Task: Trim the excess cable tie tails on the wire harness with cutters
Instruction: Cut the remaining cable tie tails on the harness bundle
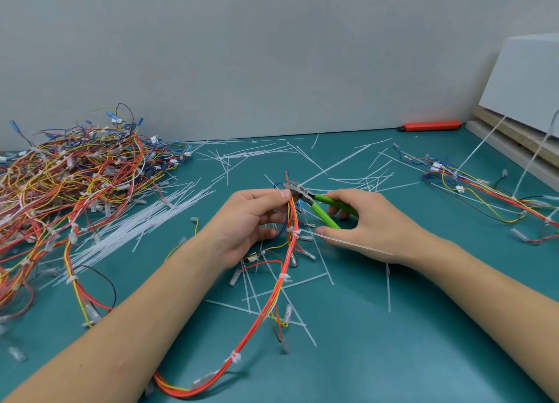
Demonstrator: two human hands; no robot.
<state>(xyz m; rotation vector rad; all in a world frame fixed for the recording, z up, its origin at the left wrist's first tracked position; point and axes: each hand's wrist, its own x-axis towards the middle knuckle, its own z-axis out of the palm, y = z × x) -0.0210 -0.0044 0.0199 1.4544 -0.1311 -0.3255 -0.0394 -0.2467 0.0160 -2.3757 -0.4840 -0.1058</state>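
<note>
While pinching the wire harness point(289, 221) in left hand point(251, 218) to steady it, squeezed green cutters point(314, 201) with right hand point(363, 221), fingers curled round handles.

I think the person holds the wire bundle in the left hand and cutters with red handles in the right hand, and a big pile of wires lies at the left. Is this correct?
Not quite: in the head view the cutters have green handles, not red. The rest holds: the left hand holds the wire bundle, the right hand holds the cutters, and the big pile of wires lies at the left.
</note>
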